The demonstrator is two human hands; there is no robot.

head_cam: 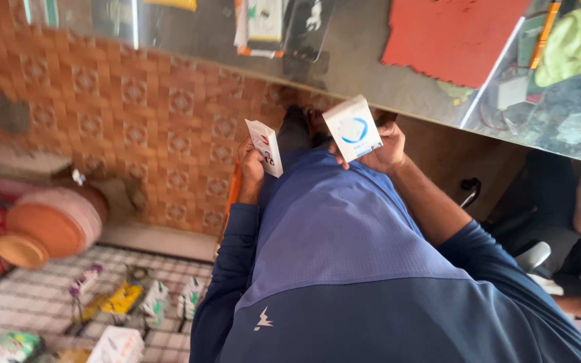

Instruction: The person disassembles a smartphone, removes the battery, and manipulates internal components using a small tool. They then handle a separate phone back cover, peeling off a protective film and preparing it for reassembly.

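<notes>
Hands (250,165) (384,149) hold packet (264,146), white box (352,128).

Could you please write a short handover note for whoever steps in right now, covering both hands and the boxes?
Left hand: holds a small white carton upright by its lower edge.
Right hand: holds a white box with a blue ring mark, face toward the camera.
Both are raised in front of the chest, apart, below the glass counter.
Done: both boxes are in hand. Left: neither is set down or opened.
</notes>
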